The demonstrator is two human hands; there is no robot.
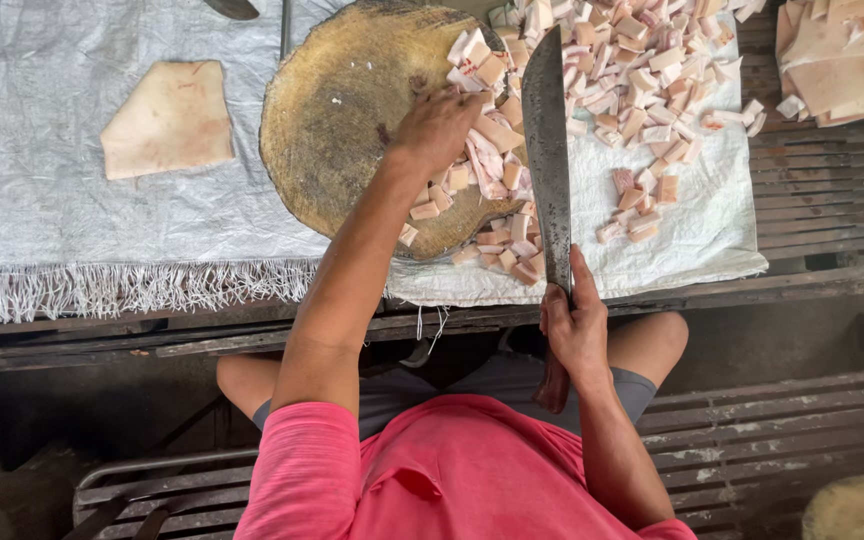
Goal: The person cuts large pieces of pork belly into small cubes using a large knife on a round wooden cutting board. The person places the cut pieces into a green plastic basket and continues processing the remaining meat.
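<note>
1. The left hand, fingers together, is pressing cut meat pieces at the round chopping block's right edge.
2. The right hand is gripping the long knife by its handle.
3. The pieces appear soft, fatty, probably slippery; best gathered in handfuls.

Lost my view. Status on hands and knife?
Left hand on pale cut cubes, round wooden block. Right hand grips long steel knife. Nothing blocking.

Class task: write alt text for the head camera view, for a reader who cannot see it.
A person's right hand holds a long cleaver over a round wooden chopping block, while the left hand rests on diced pale meat cubes. More cubes cover a white woven sheet; a flat slab lies at left.
</note>
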